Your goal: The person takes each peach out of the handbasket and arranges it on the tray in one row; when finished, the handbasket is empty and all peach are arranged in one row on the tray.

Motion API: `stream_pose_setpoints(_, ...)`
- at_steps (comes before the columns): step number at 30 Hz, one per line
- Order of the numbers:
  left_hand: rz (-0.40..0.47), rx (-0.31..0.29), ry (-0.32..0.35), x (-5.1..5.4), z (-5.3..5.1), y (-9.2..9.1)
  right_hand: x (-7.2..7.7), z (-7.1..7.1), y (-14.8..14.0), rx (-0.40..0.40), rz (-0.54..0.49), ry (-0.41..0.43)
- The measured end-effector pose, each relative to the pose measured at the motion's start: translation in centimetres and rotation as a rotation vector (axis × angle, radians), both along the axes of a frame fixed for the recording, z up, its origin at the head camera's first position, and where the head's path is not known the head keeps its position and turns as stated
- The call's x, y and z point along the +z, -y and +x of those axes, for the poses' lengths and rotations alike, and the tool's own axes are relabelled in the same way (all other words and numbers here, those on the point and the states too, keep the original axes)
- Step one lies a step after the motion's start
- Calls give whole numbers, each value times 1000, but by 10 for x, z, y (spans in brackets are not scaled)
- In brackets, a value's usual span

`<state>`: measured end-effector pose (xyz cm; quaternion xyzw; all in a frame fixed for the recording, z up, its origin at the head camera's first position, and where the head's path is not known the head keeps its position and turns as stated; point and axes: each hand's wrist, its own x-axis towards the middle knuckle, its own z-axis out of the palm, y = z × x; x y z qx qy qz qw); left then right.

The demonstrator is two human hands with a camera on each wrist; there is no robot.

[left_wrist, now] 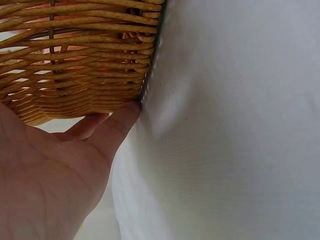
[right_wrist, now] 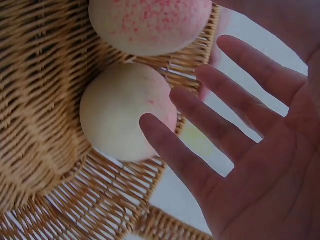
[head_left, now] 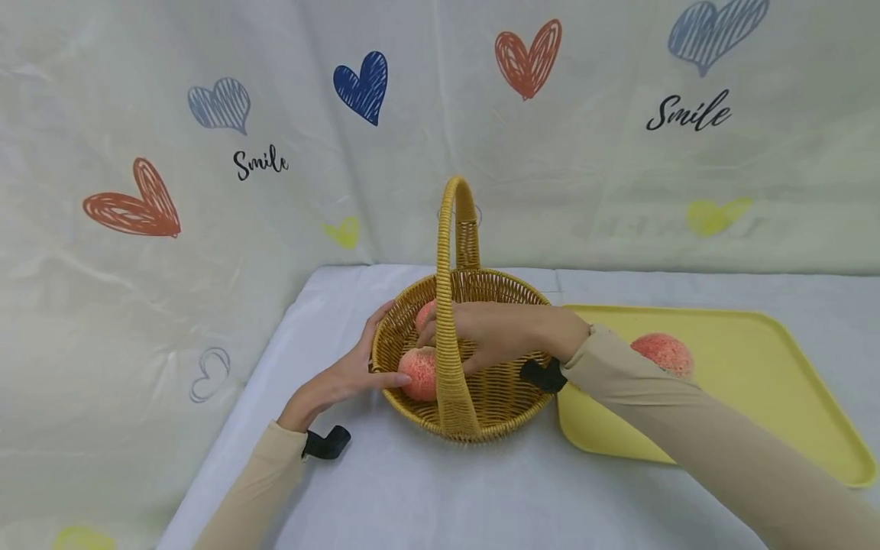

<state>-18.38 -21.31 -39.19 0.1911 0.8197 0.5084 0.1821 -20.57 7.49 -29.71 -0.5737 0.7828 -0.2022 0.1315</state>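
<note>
A wicker basket (head_left: 509, 428) with a tall arched handle holds a pink peach (head_left: 418, 374) near its left front and another peach (head_left: 425, 312) behind it. My left hand (head_left: 347, 374) grips the basket's left side, thumb over the rim with its tip at the front peach. In the left wrist view, fingers of that hand (left_wrist: 60, 175) press the woven outside low down. My right hand (head_left: 495, 328) reaches over the basket behind the handle. The right wrist view shows this hand (right_wrist: 255, 155) with fingers spread beside a pale peach (right_wrist: 122, 112) and a pink-speckled peach (right_wrist: 152, 22).
To the right of the basket lies a yellow tray (head_left: 763, 382) carrying another peach (head_left: 663, 354), partly behind my right sleeve. A white cloth (head_left: 412, 496) covers the table. Behind it hangs a pale curtain (head_left: 619, 168) printed with hearts.
</note>
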Motion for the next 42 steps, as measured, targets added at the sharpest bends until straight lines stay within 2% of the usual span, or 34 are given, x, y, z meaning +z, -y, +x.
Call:
stream_pose_setpoints(5,-11,0,-2,-2,2,2,-9,-1,13,56,76,81)
stream_pose_setpoints(9,-5,-3,-10,-1,2,3,-14,3,23,9,167,148)
stream_pose_setpoints(13,-12,1,-1,1,2,3,-16,8,34,-68,229,158)
stream_pose_setpoints(18,-16,-11,-9,0,0,1,-15,11,37,-91,225,145)
stream_pose_setpoints(24,-9,-17,-5,-1,-2,-1,-16,12,32,-128,269,123)
stream_pose_setpoints(29,0,-11,4,-2,-1,0,-16,11,25,-76,245,110)
stream_pose_setpoints(32,3,-6,5,-2,-1,0,-18,8,18,5,179,151)
stream_pose_setpoints(34,3,-8,0,-2,-1,0,-18,7,9,12,165,160)
stream_pose_setpoints(37,4,-11,-4,-2,-2,-1,-16,6,-9,-39,187,170)
stream_pose_setpoints(39,5,-12,-8,-2,-2,-1,-12,7,-21,-115,231,153)
stream_pose_setpoints(42,7,-10,-9,-2,-2,-1,-8,7,-33,-184,273,166)
